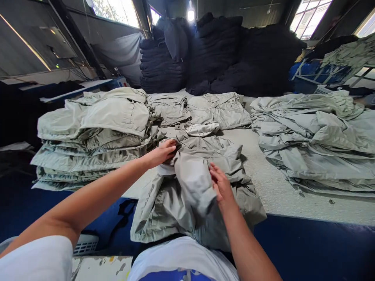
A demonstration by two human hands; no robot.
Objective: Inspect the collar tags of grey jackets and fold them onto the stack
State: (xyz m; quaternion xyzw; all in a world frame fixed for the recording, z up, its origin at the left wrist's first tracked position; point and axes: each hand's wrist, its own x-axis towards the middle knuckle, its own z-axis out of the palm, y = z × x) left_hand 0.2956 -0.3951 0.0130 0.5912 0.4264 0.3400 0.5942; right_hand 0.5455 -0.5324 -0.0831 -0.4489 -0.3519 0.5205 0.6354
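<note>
A light grey-green garment (199, 175) lies in front of me, draped over the table's front edge, with one part of it raised and slightly blurred. At the upper left of this garment, my left hand (167, 150) is closed on its cloth, the fingertips partly hidden in the folds. My right hand (220, 184) is at the right side of the raised part, its fingers bent against the fabric. A small bunched piece of pale cloth (202, 128) sits just beyond the garment.
Tall stacks of similar garments stand at the left (111, 117) and right (319, 136) of the table (272, 195). Lower folded piles (219, 111) lie behind. Large dark stacks (216, 54) rise at the back. A white basket (86, 244) is below left.
</note>
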